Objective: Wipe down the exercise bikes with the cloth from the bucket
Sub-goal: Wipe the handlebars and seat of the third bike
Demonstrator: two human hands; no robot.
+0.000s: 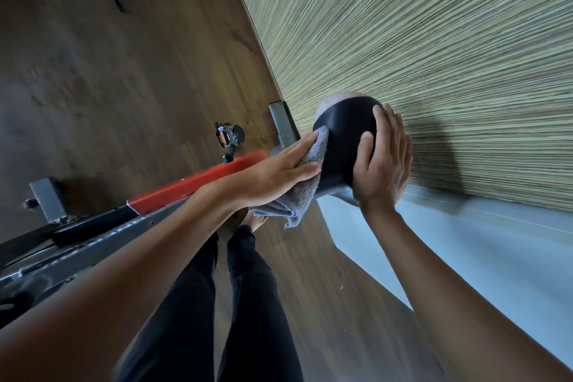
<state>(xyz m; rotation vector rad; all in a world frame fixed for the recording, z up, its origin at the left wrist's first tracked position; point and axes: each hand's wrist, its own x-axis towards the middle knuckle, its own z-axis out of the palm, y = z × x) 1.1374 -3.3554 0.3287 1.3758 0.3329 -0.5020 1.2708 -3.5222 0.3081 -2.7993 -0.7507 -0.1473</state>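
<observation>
Squarely on the bike: grey cloth against its black rounded part

Near frame centre, the grey cloth (305, 192) lies against the 9 o'clock side of the black rounded part (344, 139) of the exercise bike, its loose folds hanging toward 7 o'clock. The left hand (273, 174) presses it there with straight, flat fingers, gripping nothing. At the part's 3 o'clock side, the right hand (386, 167) holds the part itself, thumb on the near face and fingers wrapped over the far edge. Whether this part is a saddle cannot be told.

From under the left hand, the bike's red frame bar (198, 183) runs off toward 8 o'clock and turns black lower down. A pedal (228, 135) sits at 10 o'clock from the left hand, and a grey stabiliser foot (283, 125) stands just beside the wall's base. Below the arms, at 6 o'clock, are legs in black trousers (248, 304) and a bare foot (255, 222) on the dark wooden floor (108, 71). A wall with fine greenish stripes (434, 40) fills the frame from 12 to 3 o'clock.
</observation>
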